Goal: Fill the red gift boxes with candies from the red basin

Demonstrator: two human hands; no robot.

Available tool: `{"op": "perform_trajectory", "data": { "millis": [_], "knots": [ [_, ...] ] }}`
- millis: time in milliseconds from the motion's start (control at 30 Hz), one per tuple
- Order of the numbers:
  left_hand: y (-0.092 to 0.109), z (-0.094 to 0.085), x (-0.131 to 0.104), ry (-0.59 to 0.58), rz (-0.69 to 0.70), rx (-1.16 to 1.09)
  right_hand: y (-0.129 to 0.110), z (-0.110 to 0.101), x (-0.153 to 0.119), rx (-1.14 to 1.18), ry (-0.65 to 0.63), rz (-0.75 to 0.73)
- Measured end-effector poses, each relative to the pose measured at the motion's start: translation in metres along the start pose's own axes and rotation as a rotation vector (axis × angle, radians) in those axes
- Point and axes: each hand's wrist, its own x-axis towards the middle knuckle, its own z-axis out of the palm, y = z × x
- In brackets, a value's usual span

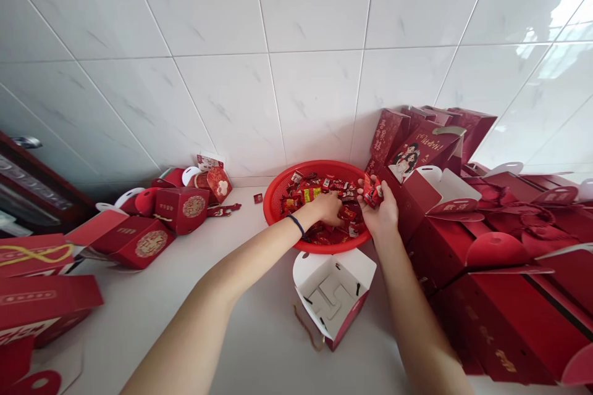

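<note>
A red plastic basket full of red-wrapped candies stands against the tiled wall. My left hand, with a dark band on its wrist, reaches down into the candies; its fingertips are hidden among them. Over the basket's right rim, my right hand is palm up, with its fingers curled round red-wrapped candies. Just in front of the basket sits an open box, white inside and red outside, with no candy visible in it. A twisted cord hangs at its left side.
Many red boxes and upright gift bags crowd the right side. More red boxes stand at the left on the white table. One small red packet lies left of the basket, near the wall.
</note>
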Motion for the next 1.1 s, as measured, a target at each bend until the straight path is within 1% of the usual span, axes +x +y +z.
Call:
{"op": "perform_trajectory", "data": {
  "millis": [167, 300, 367, 433, 500, 533, 600, 667, 733, 767, 800, 900, 967, 1100],
  "knots": [
    [0.004, 0.004, 0.005, -0.003, -0.023, -0.069, 0.000, 0.002, -0.001, -0.015, -0.008, -0.011],
    [-0.003, 0.004, 0.009, -0.024, 0.029, -0.143, -0.001, 0.005, -0.004, -0.026, 0.005, -0.026],
    [-0.012, -0.002, 0.006, -0.032, 0.079, -0.215, -0.002, 0.006, -0.005, -0.031, 0.013, -0.028],
    [-0.024, -0.012, 0.000, -0.010, 0.125, -0.293, -0.002, 0.007, -0.005, -0.029, 0.012, -0.033],
    [-0.037, -0.023, -0.009, 0.008, 0.136, -0.347, -0.001, 0.007, -0.004, -0.023, 0.005, -0.039],
    [-0.043, -0.027, -0.015, -0.010, 0.130, -0.358, 0.000, 0.006, -0.003, -0.020, 0.003, -0.039],
    [-0.052, -0.031, -0.025, -0.095, 0.101, -0.344, 0.001, 0.005, 0.000, -0.016, 0.006, -0.036],
    [-0.054, -0.027, -0.034, -0.198, 0.060, -0.301, 0.002, 0.002, 0.003, -0.018, 0.012, -0.030],
    [-0.050, -0.017, -0.040, -0.242, -0.002, -0.228, 0.002, 0.000, 0.006, -0.022, 0.013, -0.025],
    [-0.047, -0.012, -0.042, -0.232, -0.033, -0.182, 0.003, -0.001, 0.007, -0.022, 0.011, -0.025],
    [-0.043, -0.006, -0.043, -0.197, -0.054, -0.137, 0.003, -0.001, 0.007, -0.023, 0.007, -0.027],
    [-0.037, 0.007, -0.042, -0.050, -0.059, -0.067, 0.003, -0.003, 0.008, -0.024, -0.011, -0.036],
    [-0.041, 0.010, -0.040, 0.001, -0.033, -0.097, 0.003, -0.003, 0.008, -0.022, -0.020, -0.037],
    [-0.063, 0.013, -0.037, 0.061, -0.001, -0.223, 0.003, -0.003, 0.007, -0.004, -0.019, -0.034]
  ]
}}
